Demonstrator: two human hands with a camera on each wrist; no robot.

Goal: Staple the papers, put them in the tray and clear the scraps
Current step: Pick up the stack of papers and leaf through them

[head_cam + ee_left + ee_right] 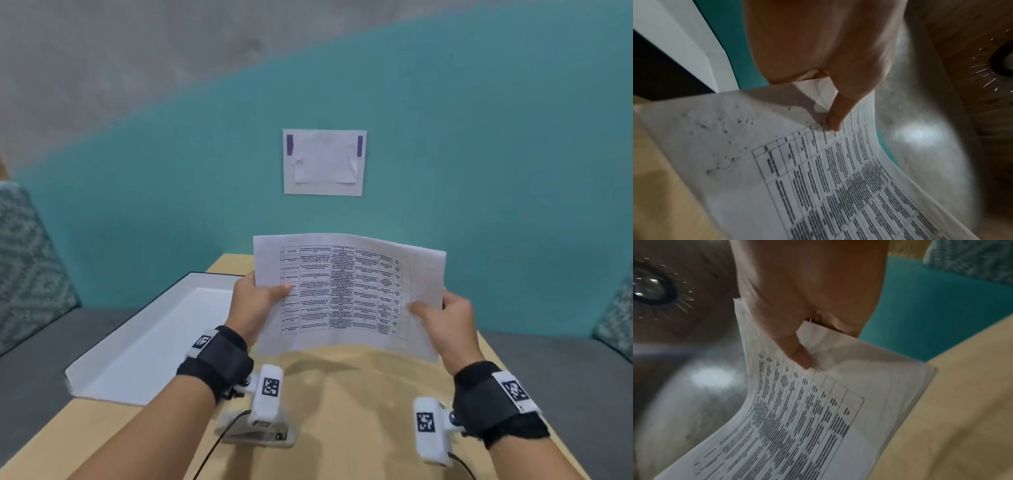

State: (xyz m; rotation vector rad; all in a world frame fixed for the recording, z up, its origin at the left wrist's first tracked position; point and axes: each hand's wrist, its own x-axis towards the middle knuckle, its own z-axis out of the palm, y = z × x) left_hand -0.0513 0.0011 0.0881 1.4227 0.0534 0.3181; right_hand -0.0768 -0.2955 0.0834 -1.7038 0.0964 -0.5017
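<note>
I hold a stack of white papers point(346, 291) printed with a table, lifted above the wooden table point(342, 394). My left hand point(260, 298) grips the left edge, thumb on top of the papers point(818, 178). My right hand point(442, 315) pinches the right edge, thumb on the top sheet of the papers point(807, 410). The sheets bow in the middle. A white tray point(137, 349) sits on the table at the left. A pale stapler point(260, 431) lies on the table near me, partly hidden under the left wrist camera.
A teal wall point(479, 171) stands behind the table, with a white sheet point(323, 162) taped to it. Grey seating point(30, 342) flanks the table on both sides. Patterned cushions point(24, 257) stand at the far left and right.
</note>
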